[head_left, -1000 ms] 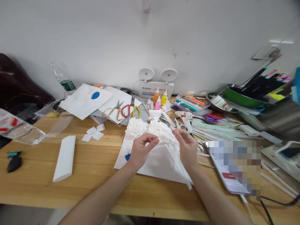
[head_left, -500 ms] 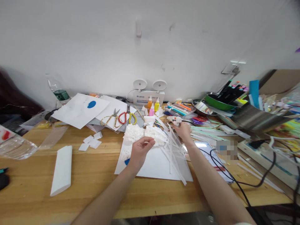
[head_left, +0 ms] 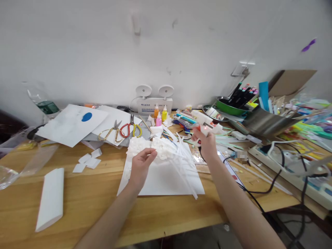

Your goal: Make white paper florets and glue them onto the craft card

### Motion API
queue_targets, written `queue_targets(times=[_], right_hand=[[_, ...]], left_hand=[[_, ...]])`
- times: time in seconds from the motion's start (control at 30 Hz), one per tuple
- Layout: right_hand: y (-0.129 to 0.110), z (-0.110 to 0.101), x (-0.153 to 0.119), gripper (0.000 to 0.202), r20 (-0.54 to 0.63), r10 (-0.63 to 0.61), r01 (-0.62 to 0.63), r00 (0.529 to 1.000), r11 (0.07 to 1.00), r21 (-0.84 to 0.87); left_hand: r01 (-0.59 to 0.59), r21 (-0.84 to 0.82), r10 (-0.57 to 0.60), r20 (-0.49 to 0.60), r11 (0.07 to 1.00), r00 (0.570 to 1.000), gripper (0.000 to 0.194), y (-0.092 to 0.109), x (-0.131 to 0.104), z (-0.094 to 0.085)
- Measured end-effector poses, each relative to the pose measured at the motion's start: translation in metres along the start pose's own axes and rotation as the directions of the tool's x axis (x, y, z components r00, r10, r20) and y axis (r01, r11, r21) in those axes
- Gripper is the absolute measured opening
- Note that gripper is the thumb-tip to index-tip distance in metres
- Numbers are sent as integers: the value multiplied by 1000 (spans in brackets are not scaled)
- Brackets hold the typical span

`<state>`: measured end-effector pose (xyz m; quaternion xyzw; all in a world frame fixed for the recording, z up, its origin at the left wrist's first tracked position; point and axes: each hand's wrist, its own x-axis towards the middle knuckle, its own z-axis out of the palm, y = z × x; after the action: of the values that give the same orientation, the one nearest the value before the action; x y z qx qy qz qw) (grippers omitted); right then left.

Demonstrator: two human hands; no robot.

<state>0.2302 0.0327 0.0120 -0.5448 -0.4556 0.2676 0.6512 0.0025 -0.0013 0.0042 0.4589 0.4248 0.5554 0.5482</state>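
Observation:
My right hand is wrapped round the handle of a white hot glue gun, raised above the clutter at the right of the paper, with a small red light on its side. My left hand is closed in a pinch over the left part of a white paper sheet; whatever its fingertips hold cannot be made out. Beyond that hand lies a lumpy white layer, covering the sheet's upper part. Several translucent white strips lie loosely across the sheet's right side.
Scissors, pliers and small paint bottles stand or lie behind the sheet. White paper squares and a folded white piece are left. A phone, black cables and a power strip occupy the right.
My right hand has taken up the glue gun from the clutter and lifted it. My left hand keeps its pinch over the sheet. The view has swung to the right.

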Motion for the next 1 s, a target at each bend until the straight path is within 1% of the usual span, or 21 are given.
queue_targets(times=[0.07, 0.17, 0.27, 0.37, 0.43, 0.53, 0.67, 0.77, 0.83, 1.0], right_hand=[[2, 4, -20, 22, 53, 50, -56, 997, 991, 123], [6, 9, -46, 19, 168, 100, -129, 981, 977, 169], [7, 10, -59, 17, 293, 71, -138, 953, 966, 217], [4, 7, -62, 17, 377, 26, -133, 926, 956, 261], [1, 4, -64, 19, 419, 24, -136, 908, 962, 237], [1, 0, -68, 25, 482, 35, -126, 875, 979, 158], [8, -4, -73, 24, 557, 72, -156, 827, 982, 105], [14, -5, -75, 24, 603, 73, -157, 795, 984, 88], [17, -5, -77, 25, 611, 78, -157, 788, 985, 77], [17, -5, -81, 26, 601, 115, -178, 791, 983, 46]], left_hand=[[4, -4, -4, -25, 1000, 1000, 16, -3, 2, -1], [1, -20, -2, -55, 1000, 998, 21, -7, 4, -1], [7, -47, -9, -50, 999, 999, 22, -8, 5, -2], [37, -78, -42, -64, 996, 997, 22, -7, 5, -1], [61, -113, -70, -75, 992, 995, 23, -5, 4, 0], [100, -181, -111, -55, 978, 992, 21, -3, 2, 2], [140, -238, -146, -8, 961, 989, 17, -1, -1, 4], [152, -241, -152, 21, 958, 988, 13, -1, -2, 5], [158, -234, -153, 39, 959, 988, 12, -1, -3, 5], [179, -232, -173, 50, 956, 984, 14, 2, -5, 7]])
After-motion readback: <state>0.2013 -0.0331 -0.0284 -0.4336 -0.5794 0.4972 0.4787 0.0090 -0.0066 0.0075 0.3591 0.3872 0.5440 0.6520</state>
